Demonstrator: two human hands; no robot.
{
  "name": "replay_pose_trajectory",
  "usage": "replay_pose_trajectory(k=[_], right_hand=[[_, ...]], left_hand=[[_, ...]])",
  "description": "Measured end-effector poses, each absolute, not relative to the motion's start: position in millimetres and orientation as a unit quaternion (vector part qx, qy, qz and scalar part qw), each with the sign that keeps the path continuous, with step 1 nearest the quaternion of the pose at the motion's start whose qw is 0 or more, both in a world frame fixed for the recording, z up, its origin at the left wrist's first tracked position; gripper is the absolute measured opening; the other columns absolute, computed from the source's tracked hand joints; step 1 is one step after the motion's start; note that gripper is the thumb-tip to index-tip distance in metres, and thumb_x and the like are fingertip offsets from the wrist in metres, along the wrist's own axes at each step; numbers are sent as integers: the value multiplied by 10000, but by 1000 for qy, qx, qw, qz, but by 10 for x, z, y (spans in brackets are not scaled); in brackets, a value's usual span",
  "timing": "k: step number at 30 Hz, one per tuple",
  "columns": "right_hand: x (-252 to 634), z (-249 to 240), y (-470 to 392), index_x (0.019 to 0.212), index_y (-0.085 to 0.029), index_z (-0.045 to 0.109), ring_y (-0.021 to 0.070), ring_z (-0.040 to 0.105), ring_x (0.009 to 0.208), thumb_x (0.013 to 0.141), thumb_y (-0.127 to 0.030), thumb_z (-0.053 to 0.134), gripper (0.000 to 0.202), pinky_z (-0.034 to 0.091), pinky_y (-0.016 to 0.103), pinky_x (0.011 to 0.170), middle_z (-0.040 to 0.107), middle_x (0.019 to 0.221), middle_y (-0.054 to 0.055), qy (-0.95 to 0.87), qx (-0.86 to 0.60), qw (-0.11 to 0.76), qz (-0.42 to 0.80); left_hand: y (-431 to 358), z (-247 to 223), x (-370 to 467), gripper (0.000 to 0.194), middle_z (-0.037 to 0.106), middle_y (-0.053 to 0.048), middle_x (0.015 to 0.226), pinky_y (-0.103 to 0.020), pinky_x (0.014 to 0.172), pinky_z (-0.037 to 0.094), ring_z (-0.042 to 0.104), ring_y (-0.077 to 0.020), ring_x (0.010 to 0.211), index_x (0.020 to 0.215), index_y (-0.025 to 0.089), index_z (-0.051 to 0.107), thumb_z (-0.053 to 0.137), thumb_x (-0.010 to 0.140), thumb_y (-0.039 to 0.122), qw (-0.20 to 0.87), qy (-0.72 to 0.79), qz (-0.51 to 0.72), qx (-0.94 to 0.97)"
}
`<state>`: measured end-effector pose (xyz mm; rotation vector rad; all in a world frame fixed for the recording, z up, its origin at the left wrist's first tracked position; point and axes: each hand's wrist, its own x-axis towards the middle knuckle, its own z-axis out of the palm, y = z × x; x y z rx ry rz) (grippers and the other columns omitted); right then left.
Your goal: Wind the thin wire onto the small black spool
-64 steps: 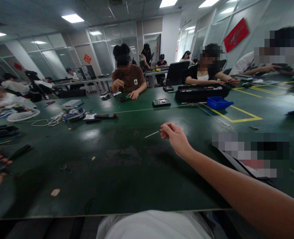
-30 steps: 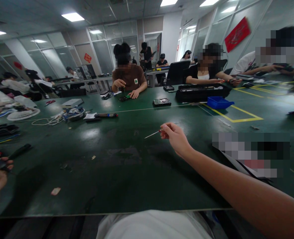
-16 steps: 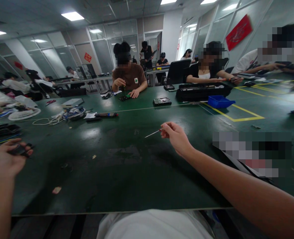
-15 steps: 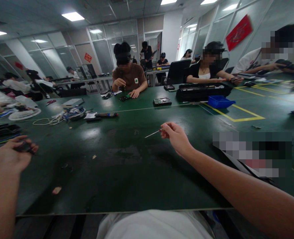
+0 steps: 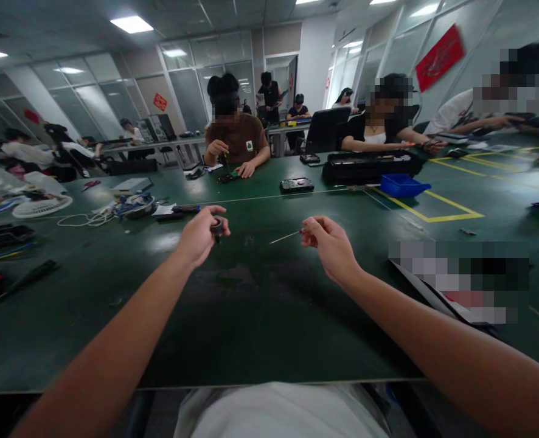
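My right hand pinches a thin screwdriver by its handle. A bit of red shows at the grip, and the slim metal shaft points left and slightly down over the green table. To its left, my left hand is closed around a small dark object, rounded with a short part hanging below. Its kind cannot be made out. A gap separates the screwdriver tip from that object.
A hard drive lies farther back, near a long black unit and a blue bin. Cables and tools lie left, with a dark long-shafted tool nearer. Across the table, a person works on a small part.
My left hand has swung from the far left to the middle, carrying the dark object. My right hand has shifted slightly right, still with the screwdriver.
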<state>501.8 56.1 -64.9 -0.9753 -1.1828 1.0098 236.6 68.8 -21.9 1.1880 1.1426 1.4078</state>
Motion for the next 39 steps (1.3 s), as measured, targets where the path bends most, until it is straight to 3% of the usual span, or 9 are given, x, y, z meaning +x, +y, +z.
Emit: replay_pose_trajectory(k=[6,11,16,22,28,34,39], right_hand=[[5025,-592,513,880,-208,633,123,546,615,902,-428,601,223,478,284,612,592,694,-18,-475,-414,644,433],[5011,-575,483,912,-220,634,130,569,667,880,-424,631,206,499,291,648,613,754,-10,-486,-391,651,432],[4999,-600,471,898,-209,649,139,591,685,881,-419,636,211,512,309,665,648,793,12,-523,-376,622,446],[4988,-682,498,937,-204,640,156,629,708,908,-415,613,214,522,333,695,674,806,21,-600,-387,575,399],[4976,-649,439,953,-203,632,168,661,736,933,-378,560,190,523,331,705,701,796,29,-650,-429,530,337],[5002,-588,347,843,-205,678,168,616,603,873,-460,657,257,429,300,563,679,672,9,-697,-485,475,228],[5003,-568,313,961,-232,664,199,679,789,917,-300,583,115,497,336,721,730,876,33,-758,-412,463,204]], left_hand=[[625,-576,2914,306,582,-14,788,-287,727,438,563,-159,707,1042,174,522,435,749,186,469,447,507,569],[569,-861,2939,463,580,-27,983,-306,875,433,567,-172,923,1149,187,487,621,707,166,432,444,442,648],[556,-916,2841,288,647,-52,1075,-343,926,445,602,-195,996,1088,187,598,667,814,240,381,456,397,699],[572,-925,2790,350,675,-38,1163,-376,990,451,623,-215,1078,1152,232,657,716,808,212,331,448,383,737],[536,-891,2797,357,694,-39,1171,-386,1006,457,628,-225,1100,1170,226,668,729,818,210,273,480,375,744],[553,-920,2760,377,690,-42,1190,-398,1019,455,618,-235,1127,1184,248,683,755,814,238,210,460,363,783],[555,-936,2746,360,695,-48,1162,-410,994,452,621,-241,1100,1187,254,681,742,832,265,192,459,344,796]])
